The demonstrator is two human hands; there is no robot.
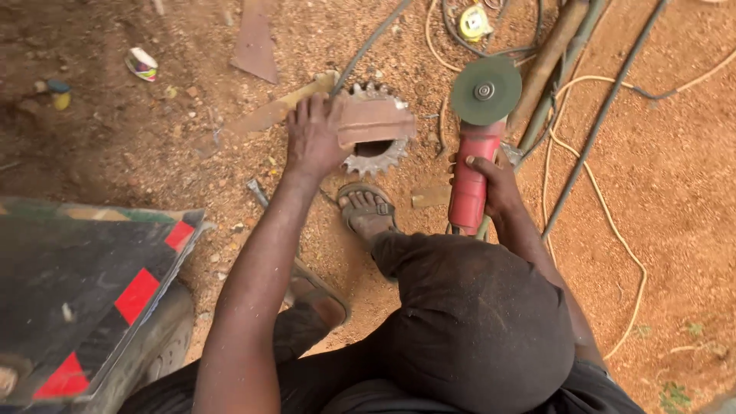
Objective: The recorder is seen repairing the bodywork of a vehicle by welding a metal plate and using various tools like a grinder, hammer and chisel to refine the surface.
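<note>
Lower centre of the frame: the knee is crowding the work area, and a sandalled foot [368, 211] is resting just below the sprocket [376, 149], directly beneath the cutting zone. A slipping disc is likely to be reaching the toes first.

Centre: the left hand [314, 138] is lying spread, palm down, pressing on the rusty plate [376, 119] that is sitting on the sprocket. Nothing else is clamping the plate; under load it could be shifting or kicking.

Right of centre: the right hand [494, 180] is wrapping closed around the red grinder [469, 180]; its disc [485, 90] is showing no guard and is sitting just beside the plate, near the left fingers.

Upper right: cables [590, 180] are trailing over loose dirt and could be snagging the grinder.
</note>
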